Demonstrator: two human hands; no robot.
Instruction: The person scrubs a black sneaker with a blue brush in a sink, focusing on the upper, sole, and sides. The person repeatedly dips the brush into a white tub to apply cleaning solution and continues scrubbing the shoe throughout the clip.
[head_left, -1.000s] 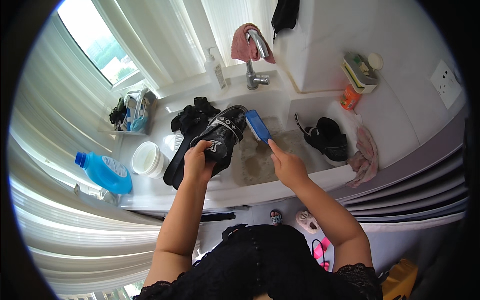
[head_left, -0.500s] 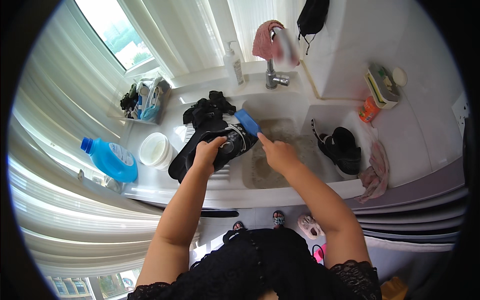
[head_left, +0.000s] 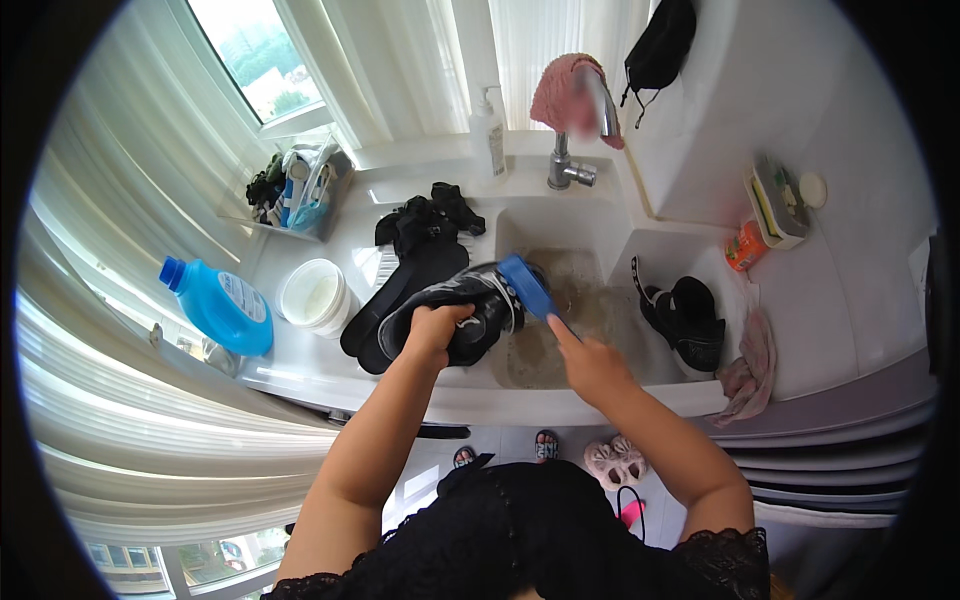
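My left hand [head_left: 434, 335] is closed on a black shoe [head_left: 482, 330] with white trim, its thumb over the upper and its other fingers partly hidden. In my right hand [head_left: 594, 368] is a blue scrub brush [head_left: 527, 285], gripped by the handle with the index finger stretched along it. The brush head lies against the end of the shoe, beside the basin of murky water [head_left: 560, 345]. Black insoles [head_left: 378, 322] lie under and beside the shoe on the ribbed washboard. A second black shoe [head_left: 688, 322] rests on the right side of the sink.
A white bucket [head_left: 318, 296] and a blue detergent bottle [head_left: 222, 308] stand at left. Black cloth [head_left: 425, 220] lies behind the insoles. At the back are a pump bottle [head_left: 488, 140] and a faucet [head_left: 568, 170] draped with a pink cloth. An orange bottle [head_left: 745, 246] stands right.
The shoe has tilted and shifted right and down, held in my left hand. My right hand has moved right and down with the brush, which now lies at the shoe's end.
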